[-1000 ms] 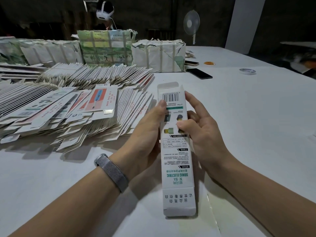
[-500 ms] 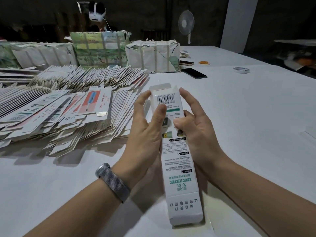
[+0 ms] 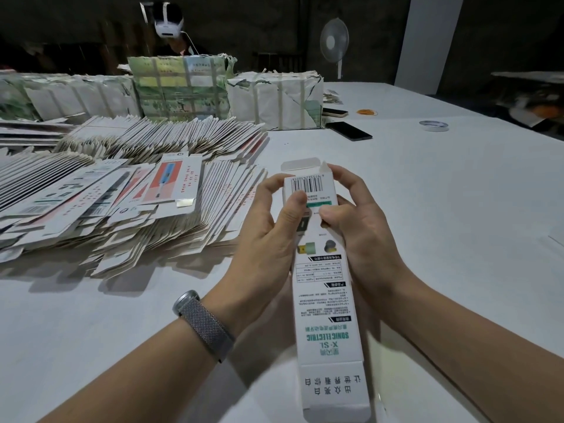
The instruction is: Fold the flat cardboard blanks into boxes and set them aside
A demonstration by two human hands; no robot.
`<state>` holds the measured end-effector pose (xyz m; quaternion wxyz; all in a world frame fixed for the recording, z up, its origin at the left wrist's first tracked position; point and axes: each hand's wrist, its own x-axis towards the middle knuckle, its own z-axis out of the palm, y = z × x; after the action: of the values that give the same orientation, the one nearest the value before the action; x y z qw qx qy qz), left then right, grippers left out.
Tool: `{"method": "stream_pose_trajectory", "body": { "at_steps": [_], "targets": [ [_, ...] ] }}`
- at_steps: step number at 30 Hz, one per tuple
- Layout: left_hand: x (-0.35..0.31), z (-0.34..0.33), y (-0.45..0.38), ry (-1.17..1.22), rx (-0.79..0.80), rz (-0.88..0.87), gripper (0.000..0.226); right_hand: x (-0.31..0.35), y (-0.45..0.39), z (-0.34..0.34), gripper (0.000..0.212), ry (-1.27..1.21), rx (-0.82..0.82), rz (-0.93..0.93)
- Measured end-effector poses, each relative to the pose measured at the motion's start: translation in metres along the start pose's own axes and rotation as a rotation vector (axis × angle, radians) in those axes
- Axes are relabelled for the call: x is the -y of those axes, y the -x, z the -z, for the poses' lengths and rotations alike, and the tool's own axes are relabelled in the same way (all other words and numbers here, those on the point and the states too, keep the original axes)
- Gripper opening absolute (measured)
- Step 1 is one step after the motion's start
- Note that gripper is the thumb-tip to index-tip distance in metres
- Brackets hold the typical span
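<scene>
The long white box [image 3: 325, 270] is held above the desk [image 3: 427, 209], its far end tipped away from the person, so the open end with its flaps faces where the fingers can work it. The left hand [image 3: 268, 236] grips the box from the left side, thumb pressed on the printed face just below the barcode, which likely steadies the tube shape. The right hand [image 3: 357, 227] holds the right side, thumb pinching the face and fingers curled up near the top flap [image 3: 300, 168], which stands open; it looks placed to fold that flap in. The near end of the box appears already closed. To the left lies a big heap of flat blanks [image 3: 122, 203], within easy reach for the next one. Wrapped bundles [image 3: 274, 102] sit farther back, and a phone [image 3: 348, 131] lies beyond the box
</scene>
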<state>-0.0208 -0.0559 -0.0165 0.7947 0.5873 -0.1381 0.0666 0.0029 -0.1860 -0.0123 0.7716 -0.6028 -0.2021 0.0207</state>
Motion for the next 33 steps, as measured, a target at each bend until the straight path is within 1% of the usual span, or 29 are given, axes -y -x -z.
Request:
{"method": "stream_pose_trajectory", "body": {
  "at_steps": [4,8,11,15,17,20,21,24,26,27,30,33],
  "targets": [
    [0.001,0.000,0.000,-0.041,-0.005,-0.008,0.038,0.000,0.000,0.001,0.037,0.058,-0.015,0.008],
    [0.003,-0.001,0.000,-0.074,0.007,-0.013,0.041,0.000,-0.001,0.001,0.033,0.040,-0.016,0.018],
    [0.005,-0.001,0.000,-0.096,0.032,-0.026,0.035,0.000,-0.002,0.000,0.027,0.004,-0.032,0.039],
    [0.005,-0.001,0.001,-0.129,0.034,-0.008,0.032,-0.002,-0.004,0.001,0.022,0.030,-0.062,0.056],
    [0.005,-0.001,0.001,-0.145,0.021,-0.001,0.030,-0.004,-0.005,0.002,0.023,0.044,-0.082,0.067],
    [0.006,0.000,0.001,-0.162,0.016,0.002,0.018,-0.005,-0.006,0.003,0.026,0.047,-0.072,0.079],
    [0.007,0.000,0.001,-0.175,0.015,0.001,0.019,-0.006,-0.006,0.004,0.028,0.039,-0.070,0.082],
    [0.008,0.000,0.000,-0.203,-0.022,-0.015,0.038,-0.008,-0.007,0.006,0.041,0.010,-0.078,0.089],
    [0.010,0.001,-0.001,-0.217,-0.049,-0.015,0.045,-0.009,-0.008,0.007,0.046,0.013,-0.074,0.083],
    [0.010,0.002,-0.001,-0.226,-0.050,-0.016,0.045,-0.009,-0.008,0.008,0.044,0.019,-0.069,0.077],
    [0.013,0.004,-0.001,-0.233,-0.048,-0.001,0.038,-0.010,-0.009,0.007,0.028,0.047,-0.053,0.060],
    [0.016,0.003,-0.002,-0.164,-0.061,0.048,0.037,-0.010,-0.009,0.008,0.023,0.052,-0.043,0.053]
  ]
}}
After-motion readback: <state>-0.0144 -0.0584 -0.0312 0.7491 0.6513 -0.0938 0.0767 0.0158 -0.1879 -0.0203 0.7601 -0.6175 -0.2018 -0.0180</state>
